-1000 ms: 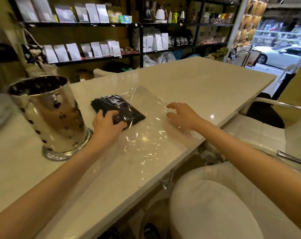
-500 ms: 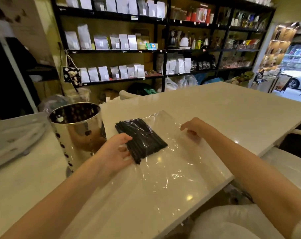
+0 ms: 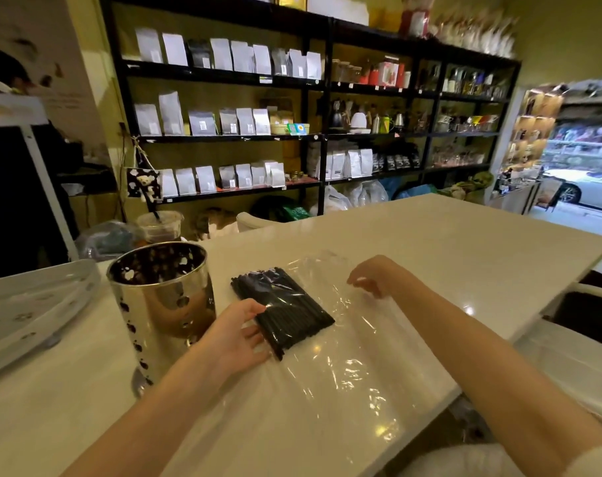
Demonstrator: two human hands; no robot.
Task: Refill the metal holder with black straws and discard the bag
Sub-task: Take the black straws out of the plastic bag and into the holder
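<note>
Stretching across most of the view, the pale surface (image 3: 430, 256) carries everything the job needs within easy reach of the person. Next in size, the clear plastic bag (image 3: 344, 366) lies flat and crinkled, running from near the front edge toward the middle, its far end packed with the bundle of black straws (image 3: 286, 311), which lie on their side, angled away from the camera. To the left, just beside the bag, the perforated metal holder (image 3: 162, 294) stands upright with its mouth open and no straws visible inside, probably parked there so the transfer is short. The left hand (image 3: 234, 339) rests at the near end of the bundle with fingers spread and pressing through the plastic, apparently pinning it down. The right hand (image 3: 372, 277) hangs over the bag's far side, fingers curled loosely; whether they pinch the film I cannot tell.
</note>
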